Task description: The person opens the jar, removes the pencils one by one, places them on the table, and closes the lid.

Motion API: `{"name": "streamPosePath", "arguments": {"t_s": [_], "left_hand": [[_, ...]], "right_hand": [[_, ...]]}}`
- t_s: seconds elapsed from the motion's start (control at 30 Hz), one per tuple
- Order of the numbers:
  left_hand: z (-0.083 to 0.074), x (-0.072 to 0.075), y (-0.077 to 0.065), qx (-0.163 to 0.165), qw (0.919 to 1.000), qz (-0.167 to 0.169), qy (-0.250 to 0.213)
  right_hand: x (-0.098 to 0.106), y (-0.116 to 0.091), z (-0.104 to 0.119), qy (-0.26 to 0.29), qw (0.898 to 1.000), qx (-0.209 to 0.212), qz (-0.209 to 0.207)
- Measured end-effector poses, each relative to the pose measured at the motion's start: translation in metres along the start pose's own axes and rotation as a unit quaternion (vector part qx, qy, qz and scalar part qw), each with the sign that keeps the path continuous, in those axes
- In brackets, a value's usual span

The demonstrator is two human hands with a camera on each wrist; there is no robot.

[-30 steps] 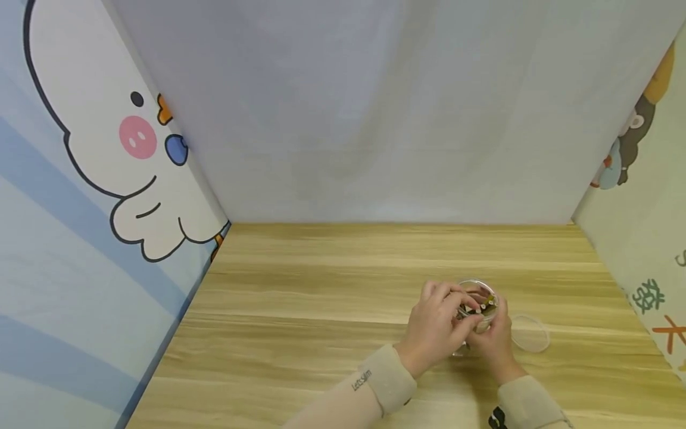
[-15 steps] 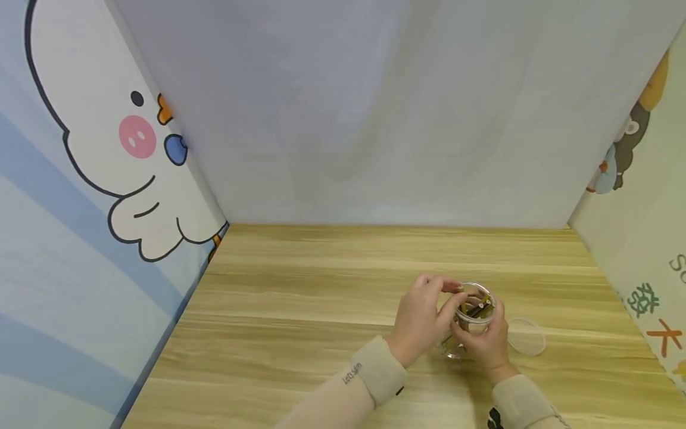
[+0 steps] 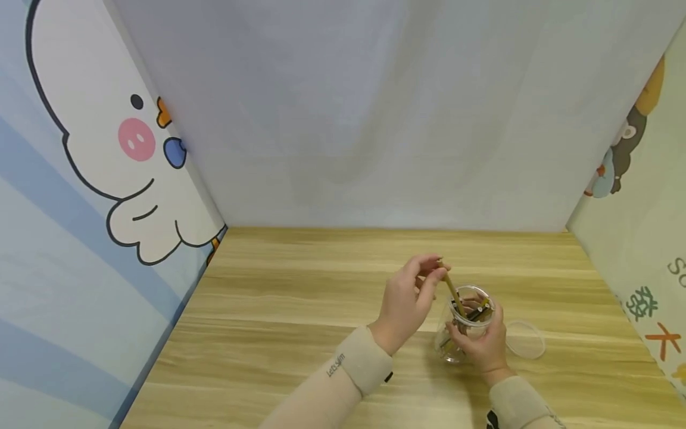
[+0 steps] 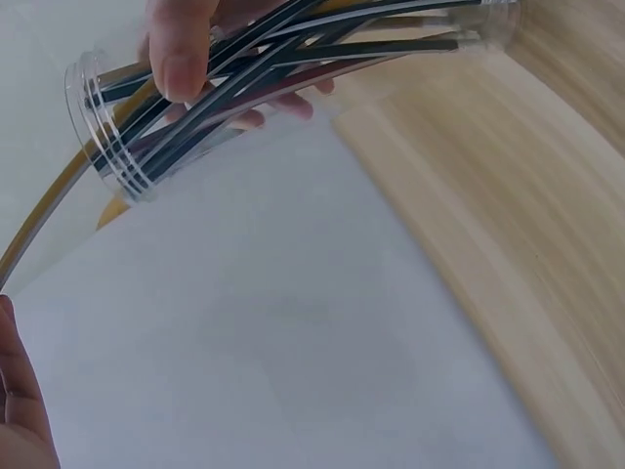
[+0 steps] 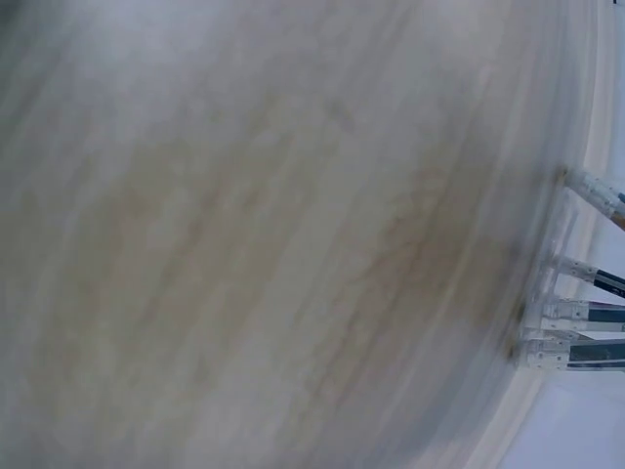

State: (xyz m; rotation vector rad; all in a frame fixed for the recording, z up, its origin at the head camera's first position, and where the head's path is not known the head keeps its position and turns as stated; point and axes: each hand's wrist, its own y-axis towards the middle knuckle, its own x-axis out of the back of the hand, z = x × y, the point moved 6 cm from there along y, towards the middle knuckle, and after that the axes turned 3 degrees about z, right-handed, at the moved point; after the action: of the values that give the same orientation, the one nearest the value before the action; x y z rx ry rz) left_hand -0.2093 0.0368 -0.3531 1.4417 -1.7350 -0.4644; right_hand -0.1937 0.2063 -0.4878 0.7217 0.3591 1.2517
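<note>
Working above the pale yellow-brown, wood-grained table [image 3: 300, 310], I have just brought my left hand [image 3: 404, 301] away from the mouth of the clear, round, see-through jar [image 3: 471, 287], up and towards my left. Half a second ago its fingers were at the rim; now a slim, straight, mustard-yellow, pencil-like stick [image 3: 454, 292] slants up out of the opening behind them. As I judge it, one stick is now singled out from the rest, though it is not yet free, since its lower end remains inside the jar.

My right hand [image 3: 485, 345] is curled round the jar near its top, fingers behind and thumb in front, and has hold of nothing else. Whether the jar stands fully upright I cannot tell. Just beside that hand, a thin, translucent, round disc [image 3: 526, 339] lies flat on the table.

Inside the jar, a loose bundle of dark green, yellow and dull red sticks [image 4: 381, 48] leans and crosses at several angles. My left thumb and fingertips are closed in a pinch on the yellow stick's upper end. Smallest of all, pale, dotted, metal-looking end caps [image 5: 547, 353] show on some of the sticks in the right wrist view.
</note>
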Motion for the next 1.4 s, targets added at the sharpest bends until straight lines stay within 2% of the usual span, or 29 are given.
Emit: {"name": "streamPosePath", "arguments": {"t_s": [0.2,0.33,0.4,0.6,0.7,0.87,1.0,1.07,1.13,1.27,1.4], "left_hand": [[-0.002,0.009,0.003,-0.008,0.9993,-0.024,-0.028],[-0.004,0.012,0.0,-0.02,0.9986,-0.034,-0.036],[-0.005,0.014,-0.002,-0.023,0.9983,-0.037,-0.038],[-0.007,0.021,-0.004,-0.033,0.9957,-0.069,-0.052],[-0.007,0.027,-0.005,-0.051,0.991,-0.102,-0.07],[-0.01,0.039,-0.005,-0.092,0.9786,-0.15,-0.108],[-0.011,0.047,-0.004,-0.099,0.9737,-0.17,-0.116],[-0.007,0.05,-0.004,-0.083,0.9748,-0.178,-0.107],[-0.001,0.051,-0.004,-0.052,0.9777,-0.183,-0.088],[0.018,0.049,-0.01,0.034,0.9813,-0.176,-0.069],[0.038,0.043,-0.018,0.125,0.9759,-0.161,-0.079]], "right_hand": [[0.001,-0.003,0.001,-0.012,1.0,0.005,0.0],[0.001,-0.006,0.0,-0.019,1.0,0.01,0.004],[0.001,-0.006,0.01,-0.023,1.0,0.019,0.006],[0.001,-0.012,0.003,-0.023,1.0,0.02,0.0],[0.001,-0.013,-0.001,-0.02,1.0,0.017,-0.002],[0.002,-0.013,0.0,-0.028,1.0,-0.003,-0.006],[0.001,-0.01,0.01,-0.019,1.0,0.012,-0.01],[-0.001,-0.007,0.021,-0.02,1.0,0.02,-0.01],[-0.003,-0.004,0.031,-0.026,0.999,0.025,-0.008],[-0.004,0.0,0.041,-0.036,0.999,0.024,-0.007],[-0.004,-0.001,0.043,-0.036,0.999,0.025,-0.011]]}}
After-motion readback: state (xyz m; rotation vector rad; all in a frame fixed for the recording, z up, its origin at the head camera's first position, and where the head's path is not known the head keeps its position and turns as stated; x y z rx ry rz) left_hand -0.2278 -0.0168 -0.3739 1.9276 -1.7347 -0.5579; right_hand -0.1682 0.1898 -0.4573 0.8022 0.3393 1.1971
